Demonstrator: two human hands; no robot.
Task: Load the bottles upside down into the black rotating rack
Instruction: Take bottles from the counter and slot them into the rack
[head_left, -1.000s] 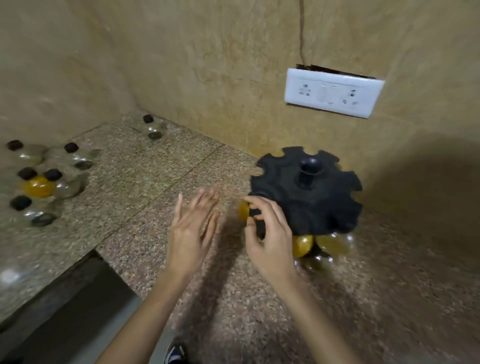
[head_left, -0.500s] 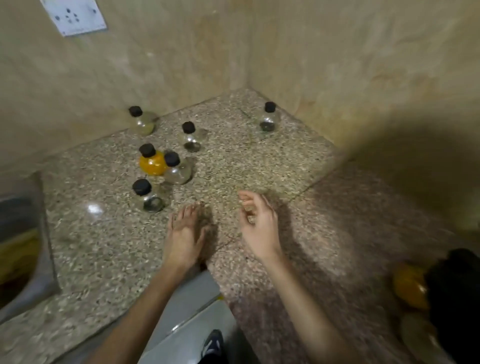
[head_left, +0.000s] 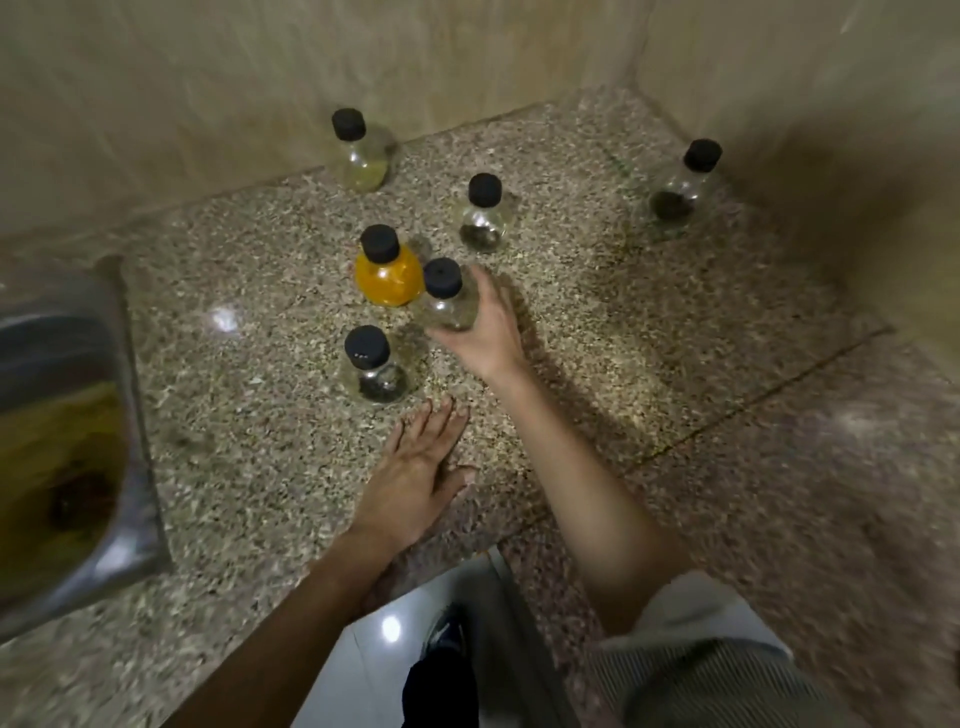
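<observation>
Several small round glass bottles with black caps stand upright on the speckled granite counter (head_left: 597, 322). My right hand (head_left: 485, 325) is wrapped around a clear bottle (head_left: 448, 301) that stands right beside an orange-filled bottle (head_left: 388, 274). Another clear bottle (head_left: 373, 366) stands just left of my wrist. My left hand (head_left: 418, 475) rests flat on the counter with fingers spread, holding nothing. Further back are a bottle (head_left: 484, 215) in the middle, one (head_left: 361, 150) by the wall and one (head_left: 680, 189) in the corner. The black rack is out of view.
A steel sink (head_left: 119, 395) borders the counter on the left. Beige walls close the back and the right side. The counter's front edge lies near my forearms, with the tiled floor (head_left: 374, 649) and a shoe below.
The view has swung left from the rack to the standing bottles. My right hand has reached forward and closed around the clear bottle. My left hand has settled flat on the counter.
</observation>
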